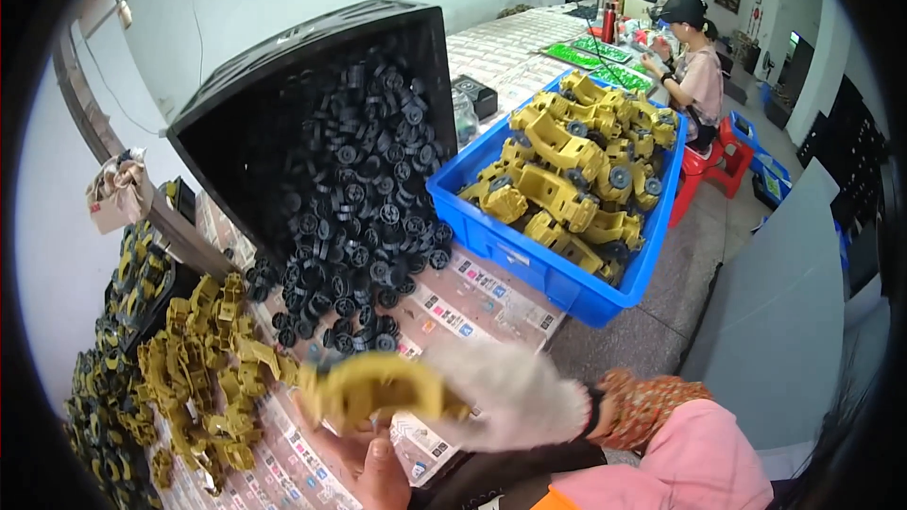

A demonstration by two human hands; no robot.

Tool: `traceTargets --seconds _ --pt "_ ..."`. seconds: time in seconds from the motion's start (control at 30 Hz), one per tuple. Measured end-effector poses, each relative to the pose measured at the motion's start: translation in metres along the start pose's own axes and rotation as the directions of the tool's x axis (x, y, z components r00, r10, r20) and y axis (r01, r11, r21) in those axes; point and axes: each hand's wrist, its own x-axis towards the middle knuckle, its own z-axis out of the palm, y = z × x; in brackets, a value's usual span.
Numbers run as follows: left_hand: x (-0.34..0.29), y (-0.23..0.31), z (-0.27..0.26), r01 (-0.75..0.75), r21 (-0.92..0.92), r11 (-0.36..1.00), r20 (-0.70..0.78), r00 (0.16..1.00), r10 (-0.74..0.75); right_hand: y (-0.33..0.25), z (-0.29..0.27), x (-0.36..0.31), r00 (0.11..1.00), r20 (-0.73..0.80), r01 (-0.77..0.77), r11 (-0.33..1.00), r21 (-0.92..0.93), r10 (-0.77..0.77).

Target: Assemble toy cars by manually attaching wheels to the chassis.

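In the head view, a mustard-yellow, arched, moulded plastic vehicle body (378, 385) is held up near the lower edge, above a table covered with printed pinkish paper (274, 461); its long axis runs roughly left to right across the view, its arch uppermost; motion blur softens its outline. The bare left hand (373, 474) lies directly below it, fingers bent around its underside and gripping it, thumb pointing up; the right hand in a white knitted glove (515, 395) meets its right end, so that hand is the nearer to that end, the left the nearer to its underside; the gloved fingers are blurred, and I cannot tell whether they are closed on it. Beyond the piece, just past its upper side, small black spoked plastic wheels (368, 198) spill from a tipped black plastic crate (236, 151); to the piece's left lies a heap of loose mustard-yellow plastic bodies (203, 359); beyond the glove, to the right, a blue rectangular plastic bin (472, 229) holds yellow bodies with dark wheels (562, 194); farther off, a seated co-worker (697, 80) is near trays of bright green pieces (574, 56).
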Motion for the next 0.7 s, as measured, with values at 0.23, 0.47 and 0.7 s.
traceTargets --seconds 0.23,0.47,0.7 --pt "-0.029 0.02 -0.067 0.142 0.194 0.971 -0.328 0.942 -0.072 0.128 -0.163 0.012 0.754 -0.653 -0.551 0.603 -0.577 0.065" --pt "-0.061 0.05 -0.131 0.334 0.335 0.881 -0.58 0.81 -0.087 0.238 -0.219 -0.037 0.599 -0.732 -0.787 0.073 -0.612 0.324" --pt "-0.05 0.087 -0.151 0.325 0.453 0.83 -0.703 0.703 0.109 0.274 -0.228 -0.054 0.9 -0.122 -0.1 -0.073 -0.992 0.419"
